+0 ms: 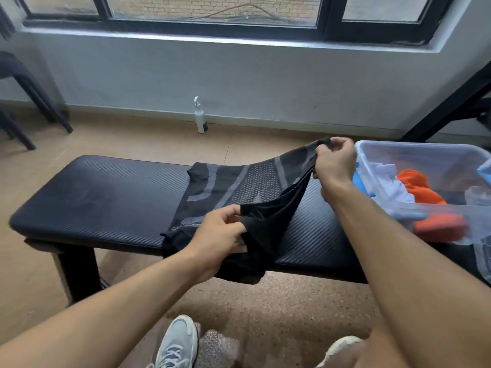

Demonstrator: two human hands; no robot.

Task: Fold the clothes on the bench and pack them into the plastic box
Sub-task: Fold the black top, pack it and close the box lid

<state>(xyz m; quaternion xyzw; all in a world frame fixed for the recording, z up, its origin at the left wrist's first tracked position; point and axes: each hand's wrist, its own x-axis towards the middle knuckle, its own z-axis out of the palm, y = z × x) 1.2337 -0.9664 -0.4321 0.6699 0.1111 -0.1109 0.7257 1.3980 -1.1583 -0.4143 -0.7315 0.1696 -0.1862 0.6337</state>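
A black garment with grey stripes and a dotted panel [239, 187] lies across the middle of the padded black bench [106, 197], partly lifted. My left hand [220, 235] pinches its near edge above the bench's front edge. My right hand [334, 162] grips its far right corner and holds it raised. On the right end of the bench stands a clear plastic box [414, 150]. Inside it lie a white cloth [390, 181] and orange clothes [419, 187].
A white bottle [200, 116] stands on the floor by the wall behind the bench. Black chair legs [32, 102] are at the far left, a black frame [451, 102] at the far right. My shoes [178, 343] are on the speckled floor below.
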